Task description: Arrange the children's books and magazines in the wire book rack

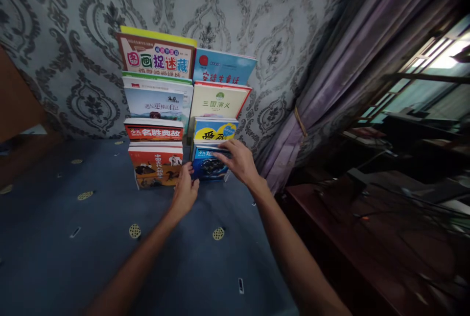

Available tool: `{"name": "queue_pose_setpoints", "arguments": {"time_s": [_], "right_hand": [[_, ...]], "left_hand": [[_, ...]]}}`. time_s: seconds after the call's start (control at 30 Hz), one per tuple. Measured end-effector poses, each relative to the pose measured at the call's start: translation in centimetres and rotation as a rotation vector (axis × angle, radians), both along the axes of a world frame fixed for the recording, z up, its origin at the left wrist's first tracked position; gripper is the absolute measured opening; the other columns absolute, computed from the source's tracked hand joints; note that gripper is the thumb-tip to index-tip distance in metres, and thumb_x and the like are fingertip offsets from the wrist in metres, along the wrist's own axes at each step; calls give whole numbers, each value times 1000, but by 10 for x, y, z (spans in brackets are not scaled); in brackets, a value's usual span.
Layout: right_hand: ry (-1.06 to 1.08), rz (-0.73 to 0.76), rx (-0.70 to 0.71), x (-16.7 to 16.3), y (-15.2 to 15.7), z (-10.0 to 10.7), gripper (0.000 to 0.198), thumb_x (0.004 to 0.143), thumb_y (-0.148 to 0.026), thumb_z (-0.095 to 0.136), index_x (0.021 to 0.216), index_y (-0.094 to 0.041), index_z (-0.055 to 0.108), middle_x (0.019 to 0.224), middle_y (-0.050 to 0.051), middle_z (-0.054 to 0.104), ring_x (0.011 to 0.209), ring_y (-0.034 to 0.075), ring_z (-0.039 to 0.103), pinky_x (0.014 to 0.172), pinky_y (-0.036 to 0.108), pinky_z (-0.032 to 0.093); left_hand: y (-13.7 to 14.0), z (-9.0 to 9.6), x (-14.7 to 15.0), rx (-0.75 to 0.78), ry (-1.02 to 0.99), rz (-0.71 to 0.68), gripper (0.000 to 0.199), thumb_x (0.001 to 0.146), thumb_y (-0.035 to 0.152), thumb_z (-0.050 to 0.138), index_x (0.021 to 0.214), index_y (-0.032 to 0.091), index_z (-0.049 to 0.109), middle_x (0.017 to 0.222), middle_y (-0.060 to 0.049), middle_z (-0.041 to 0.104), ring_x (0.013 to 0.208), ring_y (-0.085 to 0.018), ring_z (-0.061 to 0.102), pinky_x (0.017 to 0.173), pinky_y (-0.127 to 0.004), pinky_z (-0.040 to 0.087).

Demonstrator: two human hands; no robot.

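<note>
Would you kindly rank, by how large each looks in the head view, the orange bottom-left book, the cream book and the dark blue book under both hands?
1. Cream book
2. Orange bottom-left book, nearly alike; overlap makes this unsure
3. Dark blue book, partly covered by the right hand and left hand

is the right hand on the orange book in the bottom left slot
No, the right hand rests on the dark blue book in the bottom right slot.

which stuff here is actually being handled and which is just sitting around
In hand: blue book at the bottom right of the rack, left hand, right hand.

Lying about: orange book, yellow book, curtain, dark table.
</note>
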State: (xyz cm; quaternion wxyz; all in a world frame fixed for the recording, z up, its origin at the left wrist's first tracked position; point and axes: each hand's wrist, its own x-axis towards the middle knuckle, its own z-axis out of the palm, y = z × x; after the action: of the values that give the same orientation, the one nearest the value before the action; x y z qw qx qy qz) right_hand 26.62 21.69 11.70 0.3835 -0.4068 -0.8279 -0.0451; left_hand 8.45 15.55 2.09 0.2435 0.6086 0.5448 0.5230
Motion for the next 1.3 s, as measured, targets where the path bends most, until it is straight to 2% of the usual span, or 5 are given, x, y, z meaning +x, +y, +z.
{"name": "queue_pose_setpoints", "arguments": {"time_s": [0.23, 0.43, 0.73, 1.1, 1.3], "right_hand": [[-575, 88, -133, -12, 23, 44, 13, 93, -32, 66, 86, -22, 68, 87, 7, 72, 81, 22, 63, 63, 30, 32], [-540, 382, -139, -5, 39, 44, 28, 100, -30, 52, 74, -20, 57, 79, 6, 66, 78, 20, 59, 69, 28, 36], [-459, 446, -156, -2, 44, 38, 34, 102, -40, 46, 80, -18, 59, 80, 8, 64, 81, 22, 58, 74, 29, 40], [-340, 424, -293, 3, 33, 45, 25, 97, -33, 53, 84, -16, 67, 83, 7, 69, 75, 18, 59, 73, 29, 44], [-109, 466, -450, 4, 50, 55, 34, 97, -41, 50, 108, -14, 69, 85, 5, 71, 75, 16, 63, 69, 26, 47]], "left_hand": [[9, -14, 4, -17, -16, 36, 45, 84, 7, 52, 127, 20, 50, 125, -13, 58, 107, -23, 66, 96, -44, 56], [9, -21, 4, -10, -28, 56, 45, 85, 7, 50, 128, 22, 51, 126, -12, 58, 104, -22, 67, 96, -43, 56], [9, -25, 5, 40, 110, 101, 46, 86, 6, 49, 130, 19, 48, 123, -12, 58, 102, -21, 67, 97, -42, 55], [-5, 100, 20, 399, 963, 214, 41, 95, 7, 43, 135, 12, 49, 129, -18, 60, 123, -29, 55, 102, -44, 47], [15, 123, 14, 301, 1205, 117, 30, 92, 4, 44, 116, 10, 61, 116, -18, 64, 110, -29, 59, 89, -42, 50]]}}
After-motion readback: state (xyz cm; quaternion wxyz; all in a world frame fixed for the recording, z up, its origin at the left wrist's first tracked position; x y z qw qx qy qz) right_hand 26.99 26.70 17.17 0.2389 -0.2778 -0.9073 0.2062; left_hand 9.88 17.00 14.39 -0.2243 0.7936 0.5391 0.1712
